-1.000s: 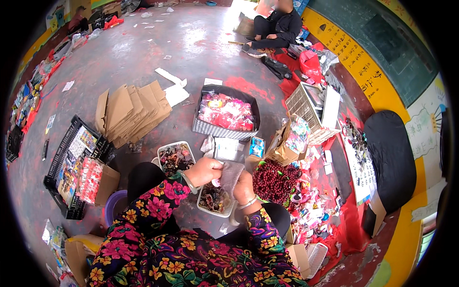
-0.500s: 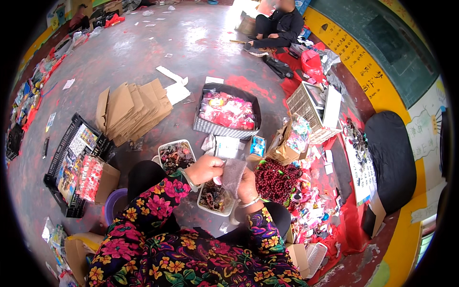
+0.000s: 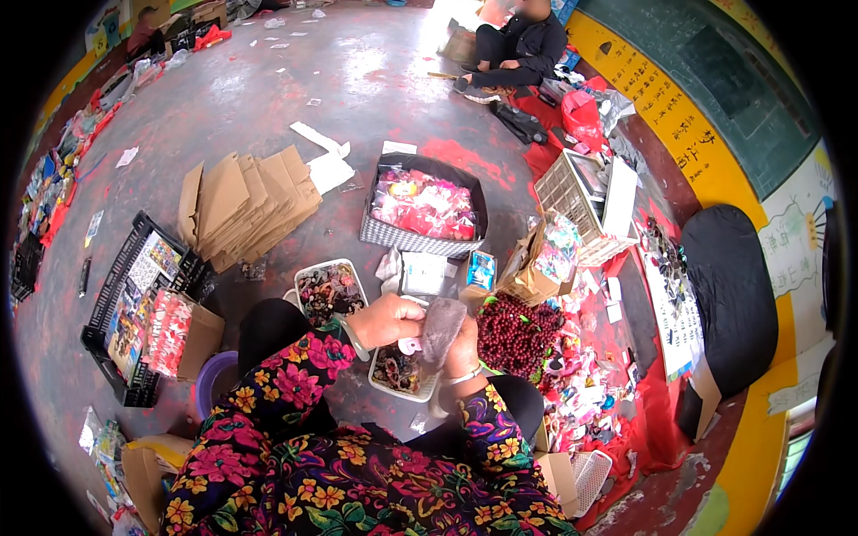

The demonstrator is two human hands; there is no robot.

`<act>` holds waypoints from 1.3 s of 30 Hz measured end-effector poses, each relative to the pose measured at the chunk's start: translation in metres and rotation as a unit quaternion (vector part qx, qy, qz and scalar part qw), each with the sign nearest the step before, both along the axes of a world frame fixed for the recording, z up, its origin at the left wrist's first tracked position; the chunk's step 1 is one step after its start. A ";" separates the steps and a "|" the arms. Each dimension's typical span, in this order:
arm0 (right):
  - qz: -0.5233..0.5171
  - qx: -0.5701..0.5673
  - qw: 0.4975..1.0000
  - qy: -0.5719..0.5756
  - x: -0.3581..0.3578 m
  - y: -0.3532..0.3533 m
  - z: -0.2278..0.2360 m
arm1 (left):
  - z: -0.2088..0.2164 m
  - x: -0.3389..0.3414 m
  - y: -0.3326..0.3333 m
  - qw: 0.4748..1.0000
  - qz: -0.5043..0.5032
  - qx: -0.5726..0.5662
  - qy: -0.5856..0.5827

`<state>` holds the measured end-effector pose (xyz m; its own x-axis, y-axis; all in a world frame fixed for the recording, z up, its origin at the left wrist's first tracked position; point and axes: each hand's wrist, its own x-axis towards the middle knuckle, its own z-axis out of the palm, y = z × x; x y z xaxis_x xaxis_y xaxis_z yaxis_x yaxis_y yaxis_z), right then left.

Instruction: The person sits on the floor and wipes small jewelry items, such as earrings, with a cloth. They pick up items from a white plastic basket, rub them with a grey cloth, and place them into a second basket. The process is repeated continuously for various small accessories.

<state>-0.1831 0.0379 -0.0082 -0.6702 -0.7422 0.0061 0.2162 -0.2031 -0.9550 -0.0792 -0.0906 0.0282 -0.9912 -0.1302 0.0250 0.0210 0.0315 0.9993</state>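
Note:
A soft, fuzzy grey-mauve cloth piece (image 3: 441,327) is held up in front of me, rounded at its upper edge. My right hand (image 3: 463,350) grips it from the right, its fingers partly hidden behind the cloth. My left hand (image 3: 386,320) is closed in a pinch at the cloth's left edge. A small pink-and-white piece (image 3: 409,346) shows just under the left fingers; whether they hold it is unclear. Below both hands stands a white basket (image 3: 404,394) of small dark accessories. A similar white basket (image 3: 301,272) sits beside my left wrist.
Dark red beads (image 3: 521,335) lie in a heap at right, beside piled small goods. Ahead is a grey woven bin (image 3: 420,241) of pink packets. Flattened cardboard (image 3: 246,210) and a black crate (image 3: 141,389) stand left. Another person (image 3: 527,49) sits far ahead.
The cloth piece looked flat and squarish before; now it appears shorter, fuzzier and rounded on top. My left fingers have shifted slightly to the right. The surroundings look the same.

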 end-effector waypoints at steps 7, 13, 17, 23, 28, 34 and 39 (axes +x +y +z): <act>0.077 0.009 0.989 -0.129 -0.009 0.000 0.017 | -0.009 -0.003 -0.001 0.994 0.038 0.092 -0.033; 0.117 0.034 0.989 -0.089 -0.002 0.004 0.039 | -0.011 -0.002 -0.006 0.995 0.048 0.080 -0.048; 0.076 0.004 0.994 -0.080 0.001 0.003 0.030 | -0.005 -0.002 -0.002 0.995 0.024 0.087 -0.044; 0.016 -0.002 0.998 -0.066 -0.005 0.001 0.001 | -0.006 -0.004 0.003 0.999 0.009 0.032 -0.026; 0.028 0.032 0.993 -0.113 -0.006 0.000 0.010 | -0.010 -0.002 0.003 0.999 0.017 0.022 -0.021; 0.095 0.011 0.988 -0.120 -0.006 0.002 0.027 | -0.016 -0.001 -0.004 0.965 0.057 0.245 -0.069; 0.096 0.011 0.986 -0.133 -0.002 0.001 0.032 | -0.013 -0.002 0.002 0.964 0.047 0.249 -0.076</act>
<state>-0.1853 0.0392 0.0235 -0.4922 -0.8541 -0.1681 0.4921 -0.1137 -0.8631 -0.0809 -0.0888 0.0156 -0.9615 -0.1782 -0.2091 -0.1067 -0.4589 0.8820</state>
